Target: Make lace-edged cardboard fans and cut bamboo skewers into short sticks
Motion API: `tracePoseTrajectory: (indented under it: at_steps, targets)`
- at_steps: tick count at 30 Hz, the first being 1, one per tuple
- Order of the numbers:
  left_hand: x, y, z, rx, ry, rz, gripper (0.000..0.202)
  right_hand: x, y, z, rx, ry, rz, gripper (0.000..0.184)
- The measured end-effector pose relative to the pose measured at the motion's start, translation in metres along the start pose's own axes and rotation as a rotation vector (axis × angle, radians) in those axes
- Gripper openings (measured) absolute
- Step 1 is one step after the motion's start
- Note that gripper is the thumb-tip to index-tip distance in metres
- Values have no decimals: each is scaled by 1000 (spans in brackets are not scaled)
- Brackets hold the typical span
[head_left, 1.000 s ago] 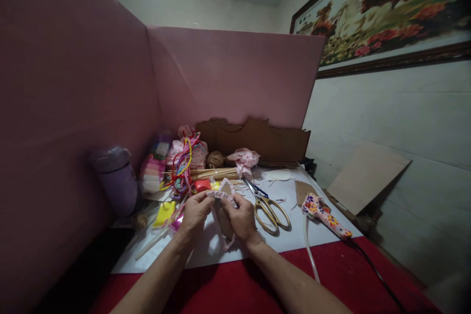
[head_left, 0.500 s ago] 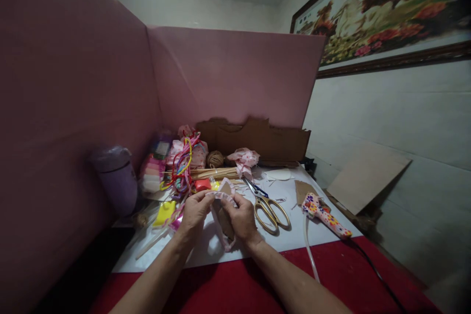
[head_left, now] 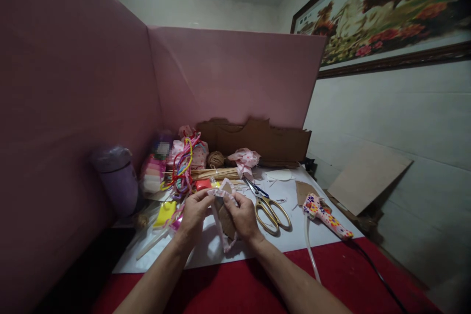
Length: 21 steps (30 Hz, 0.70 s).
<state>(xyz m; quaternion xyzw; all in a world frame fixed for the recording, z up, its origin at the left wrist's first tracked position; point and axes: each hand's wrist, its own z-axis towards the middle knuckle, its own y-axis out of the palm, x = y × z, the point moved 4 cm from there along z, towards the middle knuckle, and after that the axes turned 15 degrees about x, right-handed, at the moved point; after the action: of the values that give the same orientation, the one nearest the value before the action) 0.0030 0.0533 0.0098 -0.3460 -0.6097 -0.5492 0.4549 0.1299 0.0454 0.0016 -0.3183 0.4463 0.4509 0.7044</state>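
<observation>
Between my hands is a piece of brown cardboard [head_left: 225, 221] edged with pale pink fabric. My left hand [head_left: 196, 212] pinches the fabric edge at its upper left. With thumb and fingers, my right hand [head_left: 241, 216] grips the cardboard's right side and covers part of it. Gold-handled scissors [head_left: 270, 213] lie just right of my right hand, blades pointing away. A flower-patterned glue gun [head_left: 326, 216] rests farther right, a clear glue stick [head_left: 311, 250] trailing from it. A yellow packet [head_left: 165, 214] lies left of my left hand.
Behind my hands lie a bundle of thin sticks [head_left: 217, 173], a twine ball [head_left: 215, 159], crumpled pink fabric [head_left: 246, 158] and colourful pipe cleaners [head_left: 184, 162]. A purple lidded cup [head_left: 118, 184] stands left. Torn cardboard [head_left: 253, 142] leans at the back. A black cord [head_left: 375, 270] runs across the red cloth [head_left: 217, 289].
The cardboard piece has turned slightly between my hands, so more of its brown face shows. Both hands keep their hold, and the other things lie as before.
</observation>
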Motion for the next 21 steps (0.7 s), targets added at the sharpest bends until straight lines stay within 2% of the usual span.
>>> tracePoseTrajectory:
  at_steps: [5, 9, 11, 13, 15, 17, 19, 21]
  targets:
    - [0, -2, 1, 42, -2, 47, 26, -1, -1, 1, -7, -108, -117, 40]
    - [0, -2, 2, 43, -6, 49, 25, 1, 0, 2, -19, -136, -175, 42]
    - [0, -3, 2, 48, -24, 49, 25, -5, -2, 2, -5, -153, -269, 39]
    - [0, -4, 2, 59, -54, 57, 26, -21, -11, 4, 45, -205, -389, 32]
    - [0, -4, 3, 76, -101, 74, 26, -45, -28, 8, 105, -303, -492, 29]
    - [-1, -6, 4, 112, -133, 98, 24, -67, -55, 15, 136, -408, -622, 26]
    - [-3, -7, 6, 126, -164, 92, 23, -76, -92, 27, 133, -408, -804, 25]
    - [-5, -7, 7, 124, -188, 65, 23, -67, -136, 38, 125, -307, -1089, 28]
